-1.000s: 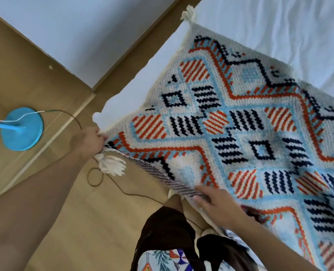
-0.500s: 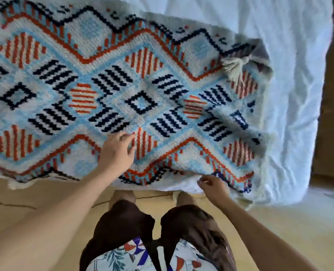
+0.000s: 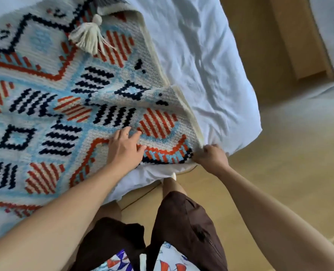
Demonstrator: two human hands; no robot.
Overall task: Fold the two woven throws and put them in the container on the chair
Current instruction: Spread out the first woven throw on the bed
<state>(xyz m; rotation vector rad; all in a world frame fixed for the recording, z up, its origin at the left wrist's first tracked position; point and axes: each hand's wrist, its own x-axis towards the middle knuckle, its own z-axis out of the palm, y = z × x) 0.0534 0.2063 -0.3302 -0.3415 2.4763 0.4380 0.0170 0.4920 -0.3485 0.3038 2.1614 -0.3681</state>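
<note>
I have one woven throw [image 3: 68, 106] spread pattern-up on the bed [image 3: 201, 65], its near corner at the mattress edge and a cream tassel [image 3: 88, 39] flopped back onto the far part. My left hand [image 3: 126, 149] lies flat on the weave, fingers [image 3: 123, 133] spread apart and pressing it down, gripping nothing. My right hand [image 3: 212, 156] is closed on the throw's near corner, pinching the cream edge. I judge this is the start of folding the first throw: anchoring and squaring up. Next I would need to lift that corner across to the opposite side, keeping edges aligned. The second throw, the container and the chair are out of view.
</note>
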